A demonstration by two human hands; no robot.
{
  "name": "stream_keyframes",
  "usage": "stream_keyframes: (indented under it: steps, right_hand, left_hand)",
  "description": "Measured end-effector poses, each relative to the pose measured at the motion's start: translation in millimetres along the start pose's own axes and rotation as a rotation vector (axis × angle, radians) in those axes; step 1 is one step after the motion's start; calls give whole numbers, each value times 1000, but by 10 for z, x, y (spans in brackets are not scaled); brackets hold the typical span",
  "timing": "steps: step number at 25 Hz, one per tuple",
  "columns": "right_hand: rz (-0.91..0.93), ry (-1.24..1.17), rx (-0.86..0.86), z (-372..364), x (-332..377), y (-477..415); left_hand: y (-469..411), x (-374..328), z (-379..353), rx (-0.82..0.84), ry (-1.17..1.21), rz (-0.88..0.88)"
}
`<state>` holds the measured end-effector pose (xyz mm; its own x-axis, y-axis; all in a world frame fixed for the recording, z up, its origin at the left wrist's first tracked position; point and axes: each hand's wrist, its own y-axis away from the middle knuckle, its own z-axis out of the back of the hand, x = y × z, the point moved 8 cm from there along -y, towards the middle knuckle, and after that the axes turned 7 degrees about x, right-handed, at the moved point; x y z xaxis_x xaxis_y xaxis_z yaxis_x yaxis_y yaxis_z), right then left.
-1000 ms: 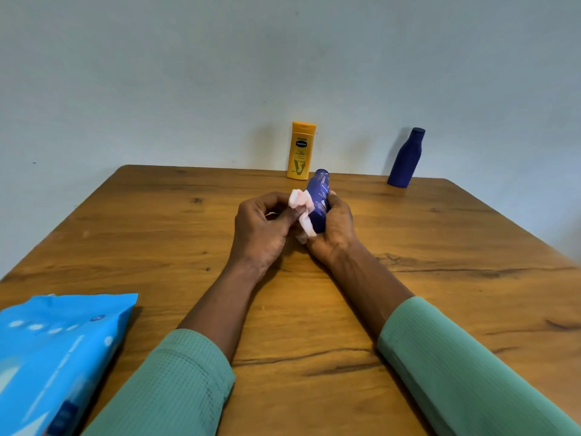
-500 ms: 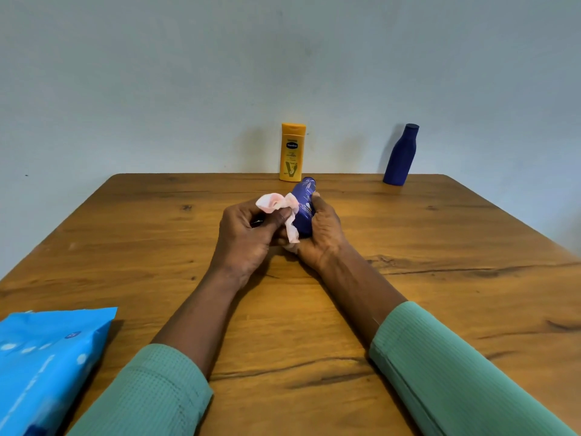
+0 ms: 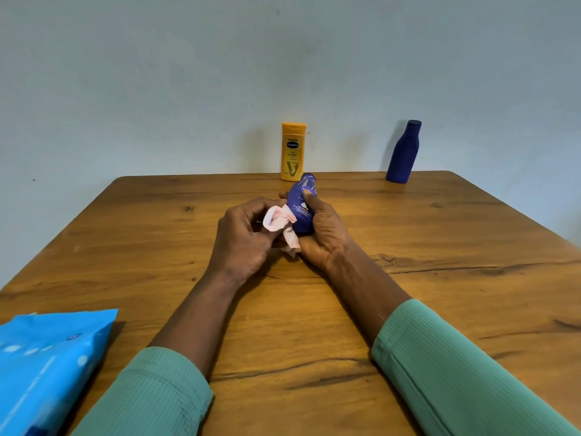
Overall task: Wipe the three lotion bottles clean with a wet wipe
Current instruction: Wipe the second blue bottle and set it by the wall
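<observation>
Wiping 1 of 3 bottles, just above the table (image 3: pixel 440 247) centre.
Right hand (image 3: pixel 320 234) is gripping the bottle (image 3: pixel 301 209), thumb on its front; left hand (image 3: pixel 242 237) is pinching the bunched wipe (image 3: pixel 278 220) against its left side. Best bet: be rotating the bottle so the wipe is covering every face, cap included. Yellow bottle (image 3: pixel 293 151) and navy bottle (image 3: pixel 403 151) are standing at the far edge.

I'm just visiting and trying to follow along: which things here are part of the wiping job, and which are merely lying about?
In the job:
- wet wipe, pinched in the left hand
- printed blue bottle, gripped in the right hand
- yellow bottle and dark blue bottle, standing at the far edge of the table

Lying about:
- blue wipes pack, untouched, near left
</observation>
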<state>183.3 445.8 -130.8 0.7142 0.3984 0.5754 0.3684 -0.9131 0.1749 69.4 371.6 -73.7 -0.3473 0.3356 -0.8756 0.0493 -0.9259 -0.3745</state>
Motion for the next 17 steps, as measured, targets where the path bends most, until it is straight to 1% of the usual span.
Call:
stream_keyframes:
  steps: [4, 8, 11, 14, 15, 17]
  right_hand:
    - [-25, 27, 0, -97, -57, 110]
    - [-17, 34, 1, -101, -21, 155]
    - [-25, 16, 5, -88, -30, 158]
    - [-18, 29, 46, -147, -70, 155]
    - [-19, 28, 79, -188, -95, 158]
    - [3, -4, 123, -256, -108, 179]
  left_hand:
    - [53, -119, -20, -10, -289, -48]
    - [63, -184, -58, 80, -383, -121]
    - [51, -186, -5, 48, -330, -146]
    - [32, -145, 83, -78, -299, -101]
    - [25, -108, 140, -140, -256, -62]
    - [19, -23, 255, -252, -29, 16]
